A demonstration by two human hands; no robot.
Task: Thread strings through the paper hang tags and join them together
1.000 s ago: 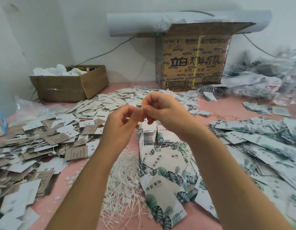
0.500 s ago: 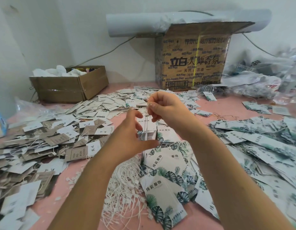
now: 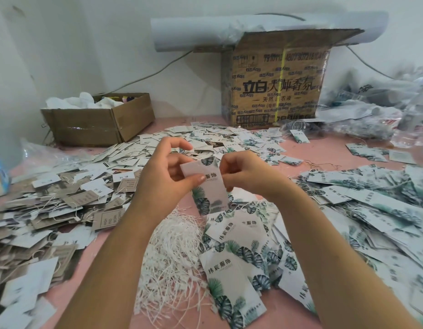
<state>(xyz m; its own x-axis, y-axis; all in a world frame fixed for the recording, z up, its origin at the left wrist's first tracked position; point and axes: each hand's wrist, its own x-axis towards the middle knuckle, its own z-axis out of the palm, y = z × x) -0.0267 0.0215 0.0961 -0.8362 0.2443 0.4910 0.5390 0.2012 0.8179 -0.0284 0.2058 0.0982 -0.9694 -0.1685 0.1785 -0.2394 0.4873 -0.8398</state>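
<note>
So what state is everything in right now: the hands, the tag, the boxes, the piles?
held tag, raised, tilted, printed face toward the camera.
left hand, holds it, thumb on its face.
right hand, pinches its upper right edge.
string pile, loose, tangled heap.
leaf tags, lying scattered, overlapping.
tall carton, top flaps open.
low box, open, stuffed with white material.
</note>
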